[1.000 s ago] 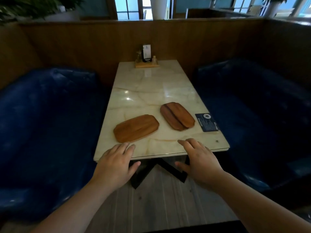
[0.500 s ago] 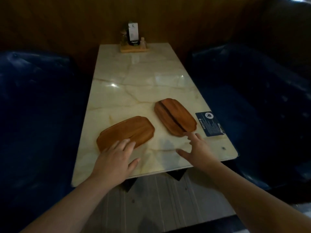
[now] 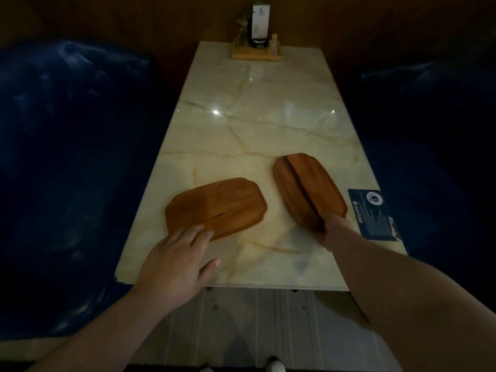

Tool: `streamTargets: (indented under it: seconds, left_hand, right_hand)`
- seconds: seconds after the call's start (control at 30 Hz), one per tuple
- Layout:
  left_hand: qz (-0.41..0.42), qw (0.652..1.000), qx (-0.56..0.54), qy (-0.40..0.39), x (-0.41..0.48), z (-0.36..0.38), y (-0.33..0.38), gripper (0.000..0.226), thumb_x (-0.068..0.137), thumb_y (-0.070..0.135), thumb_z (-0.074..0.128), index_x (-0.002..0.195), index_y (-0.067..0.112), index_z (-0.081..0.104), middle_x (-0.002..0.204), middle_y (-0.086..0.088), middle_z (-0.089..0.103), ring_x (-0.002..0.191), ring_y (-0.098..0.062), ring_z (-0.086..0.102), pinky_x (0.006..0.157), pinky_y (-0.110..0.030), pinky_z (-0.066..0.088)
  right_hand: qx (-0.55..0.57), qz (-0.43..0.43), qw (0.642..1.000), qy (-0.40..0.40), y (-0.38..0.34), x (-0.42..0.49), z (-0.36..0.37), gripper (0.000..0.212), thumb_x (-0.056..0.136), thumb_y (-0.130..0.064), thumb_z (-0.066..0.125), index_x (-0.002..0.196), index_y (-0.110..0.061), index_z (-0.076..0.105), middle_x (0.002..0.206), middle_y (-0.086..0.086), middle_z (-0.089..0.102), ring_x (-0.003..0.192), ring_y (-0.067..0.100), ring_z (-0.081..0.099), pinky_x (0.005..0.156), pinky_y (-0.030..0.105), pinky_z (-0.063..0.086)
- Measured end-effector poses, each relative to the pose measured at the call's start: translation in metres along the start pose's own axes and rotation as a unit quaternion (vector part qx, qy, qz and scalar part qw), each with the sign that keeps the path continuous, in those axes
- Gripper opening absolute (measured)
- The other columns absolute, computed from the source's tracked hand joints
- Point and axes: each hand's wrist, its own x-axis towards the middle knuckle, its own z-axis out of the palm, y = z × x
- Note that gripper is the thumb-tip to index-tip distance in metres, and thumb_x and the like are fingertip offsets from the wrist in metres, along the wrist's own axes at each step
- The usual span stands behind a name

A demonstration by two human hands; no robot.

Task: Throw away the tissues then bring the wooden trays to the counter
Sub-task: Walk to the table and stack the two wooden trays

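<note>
Two brown wooden trays lie on the marble table (image 3: 268, 135). The left tray (image 3: 217, 205) lies crosswise near the front left. My left hand (image 3: 174, 264) hovers flat over its near edge, fingers spread and their tips on the rim. The right tray (image 3: 306, 186) runs diagonally and has a dark groove along it. My right hand (image 3: 331, 228) is at its near end, and the fingers are hidden by the tray as if closed around that end. No tissues are in view.
A dark blue card (image 3: 373, 213) lies flat at the table's right edge, beside the right tray. A wooden condiment stand (image 3: 256, 49) stands at the far end against the wooden wall. Blue padded benches (image 3: 67, 157) flank the table on both sides.
I have come closer to the table and look further down. Both hands moved forward from the table's front edge onto the trays. The right hand went from beside the right tray to its near end.
</note>
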Motion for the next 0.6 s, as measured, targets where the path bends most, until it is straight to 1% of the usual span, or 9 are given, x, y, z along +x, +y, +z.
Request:
streamTargets:
  seconds: [0.1,0.13,0.27,0.3,0.37,0.43,0.5,0.53,0.6]
  left_hand:
    - [-0.015,1.000,-0.008,-0.006,0.006,0.006,-0.001,0.063,0.088,0.062,0.029,0.136,0.022,0.041,0.140,-0.002,0.049,0.124,-0.020,0.047,0.095,-0.040,0.046]
    - [-0.025,1.000,-0.008,-0.013,0.006,0.009,-0.001,0.063,0.088,0.061,0.030,0.136,0.022,0.040,0.141,-0.002,0.048,0.125,-0.020,0.045,0.096,-0.041,0.046]
    - [-0.049,0.999,-0.003,-0.010,0.006,0.011,-0.006,0.062,0.088,0.060,0.035,0.138,0.023,0.038,0.144,-0.001,0.045,0.126,-0.019,0.044,0.097,-0.040,0.045]
    - [-0.054,0.998,-0.008,-0.012,0.007,0.011,-0.009,0.062,0.088,0.060,0.035,0.138,0.023,0.038,0.144,-0.001,0.044,0.126,-0.020,0.044,0.097,-0.041,0.045]
    - [-0.071,0.997,-0.036,-0.019,0.003,0.012,-0.011,0.063,0.088,0.060,0.035,0.138,0.021,0.037,0.143,-0.003,0.045,0.126,-0.021,0.044,0.095,-0.042,0.047]
    - [-0.109,0.990,-0.088,-0.020,-0.001,0.015,-0.018,0.063,0.088,0.058,0.039,0.138,0.020,0.038,0.142,-0.005,0.046,0.124,-0.023,0.045,0.092,-0.041,0.047]
    - [-0.167,0.973,-0.159,-0.020,0.003,0.020,-0.023,0.060,0.089,0.056,0.044,0.138,0.021,0.039,0.141,-0.005,0.047,0.121,-0.024,0.048,0.091,-0.039,0.045]
    - [-0.208,0.958,-0.196,-0.013,0.003,0.019,-0.033,0.059,0.089,0.055,0.046,0.138,0.022,0.040,0.141,-0.005,0.048,0.120,-0.024,0.049,0.091,-0.038,0.044]
    - [-0.248,0.929,-0.273,-0.007,0.015,0.022,-0.040,0.055,0.091,0.051,0.048,0.136,0.019,0.043,0.138,-0.007,0.052,0.116,-0.023,0.054,0.089,-0.035,0.042]
  right_hand:
    - [0.018,0.027,0.999,-0.026,-0.005,0.019,0.008,0.036,0.093,-0.011,0.058,0.128,-0.004,0.051,0.128,0.018,0.057,0.114,0.039,0.057,0.090,0.051,0.051]
    - [0.025,0.039,0.998,-0.034,-0.002,0.026,0.011,0.034,0.095,-0.009,0.054,0.128,-0.003,0.052,0.130,0.019,0.057,0.115,0.038,0.057,0.088,0.050,0.052]
    - [0.035,-0.047,0.994,-0.092,0.001,0.031,0.010,0.040,0.098,-0.002,0.037,0.138,-0.001,0.039,0.139,0.021,0.047,0.119,0.036,0.053,0.070,0.037,0.054]
    - [0.050,-0.053,0.993,-0.092,0.003,0.030,0.006,0.038,0.098,-0.002,0.037,0.135,-0.003,0.042,0.135,0.020,0.050,0.114,0.037,0.055,0.066,0.037,0.054]
    - [0.078,-0.054,0.992,-0.083,0.007,0.027,-0.013,0.030,0.097,-0.003,0.041,0.126,-0.007,0.049,0.119,0.017,0.056,0.098,0.036,0.059,0.059,0.041,0.056]
    - [0.043,-0.076,0.992,-0.089,0.009,0.024,-0.027,0.025,0.098,-0.005,0.043,0.122,-0.004,0.052,0.106,0.015,0.060,0.084,0.030,0.062,0.055,0.041,0.057]
    - [0.008,-0.090,0.989,-0.115,0.007,0.018,-0.034,0.020,0.100,-0.010,0.042,0.114,-0.005,0.056,0.099,0.011,0.062,0.080,0.027,0.063,0.052,0.039,0.056]
    - [-0.013,-0.095,0.987,-0.132,0.003,0.011,-0.020,0.019,0.101,-0.013,0.042,0.112,-0.008,0.056,0.097,0.010,0.062,0.080,0.028,0.063,0.052,0.040,0.054]
    - [-0.055,-0.103,0.984,-0.134,-0.003,-0.001,-0.005,0.018,0.101,-0.018,0.043,0.112,-0.011,0.055,0.092,0.011,0.060,0.076,0.029,0.060,0.052,0.039,0.049]
